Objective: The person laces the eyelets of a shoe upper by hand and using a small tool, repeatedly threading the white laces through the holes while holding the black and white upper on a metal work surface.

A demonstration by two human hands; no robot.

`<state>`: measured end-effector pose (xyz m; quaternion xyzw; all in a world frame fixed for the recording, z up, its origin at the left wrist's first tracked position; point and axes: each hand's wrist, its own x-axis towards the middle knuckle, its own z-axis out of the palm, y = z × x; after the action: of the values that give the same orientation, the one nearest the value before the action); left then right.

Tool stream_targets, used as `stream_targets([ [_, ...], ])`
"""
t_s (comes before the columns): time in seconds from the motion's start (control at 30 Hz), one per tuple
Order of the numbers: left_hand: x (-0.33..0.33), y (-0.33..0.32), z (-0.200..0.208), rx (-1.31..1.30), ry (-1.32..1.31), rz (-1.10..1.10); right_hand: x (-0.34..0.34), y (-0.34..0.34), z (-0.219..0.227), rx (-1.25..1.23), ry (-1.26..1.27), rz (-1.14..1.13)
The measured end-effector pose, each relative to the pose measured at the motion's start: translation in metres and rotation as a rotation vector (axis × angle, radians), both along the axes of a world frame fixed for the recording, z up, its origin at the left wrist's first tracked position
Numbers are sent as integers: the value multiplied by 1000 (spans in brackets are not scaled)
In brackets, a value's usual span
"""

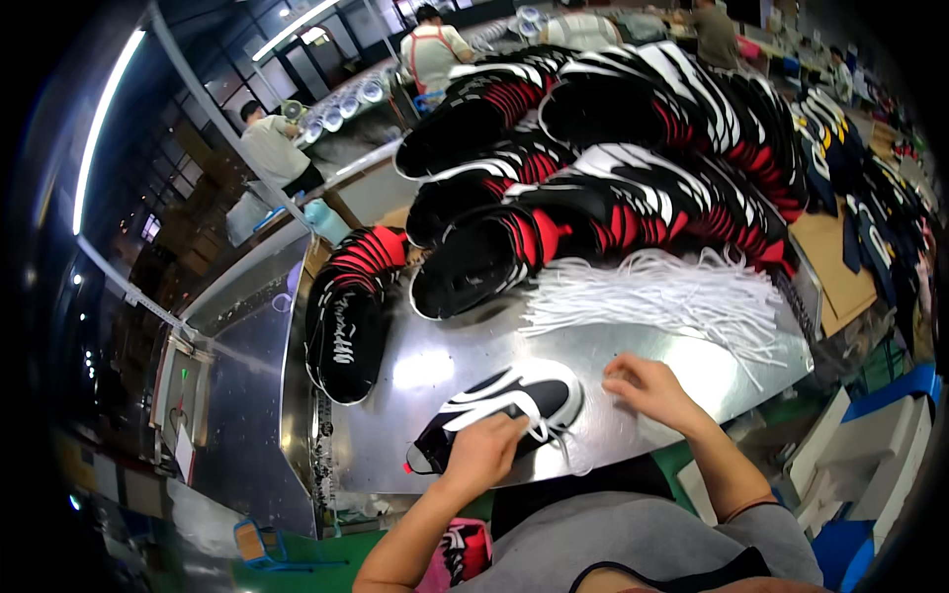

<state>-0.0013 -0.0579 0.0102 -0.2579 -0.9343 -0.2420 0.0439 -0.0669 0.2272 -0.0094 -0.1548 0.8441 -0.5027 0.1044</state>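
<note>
Shoe (484, 403) lies near on the metal table (376, 425), seemingly only partly laced — left hand (484, 455) curled at it, grip unclear, right hand (647, 390) half-open, apparently empty — spare laces (662, 296) heaped far right.

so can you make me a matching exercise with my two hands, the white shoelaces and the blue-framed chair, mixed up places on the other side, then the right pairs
Column one:
1. left hand
2. right hand
3. white shoelaces
4. blue-framed chair

Column two:
a. on the green floor
b. above the metal tabletop, apart from the sneaker lying there
c. in a loose heap in front of the stacked sneakers
d. on the sneaker lying on the metal tabletop

Right pairs: 1-d, 2-b, 3-c, 4-a
</note>
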Motion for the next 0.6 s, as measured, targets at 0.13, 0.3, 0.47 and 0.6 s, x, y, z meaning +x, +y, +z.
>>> stream_targets([
  [0.13, -9, 25, -4, 8, 6, -130, -10, -13, -47, -483, -340, -83],
  [0.3, -13, -15, -36, 359, -1044, 209, 7, -46, -50, -387, 59, -150],
  [0.47, -20, -18, -54, 579, -1286, 230, 23, -61, -36, -155, 189, -146],
  [0.6, -14, -1, -26, 671, -1025, 363, 27, -60, -30, -136, 135, -182],
])
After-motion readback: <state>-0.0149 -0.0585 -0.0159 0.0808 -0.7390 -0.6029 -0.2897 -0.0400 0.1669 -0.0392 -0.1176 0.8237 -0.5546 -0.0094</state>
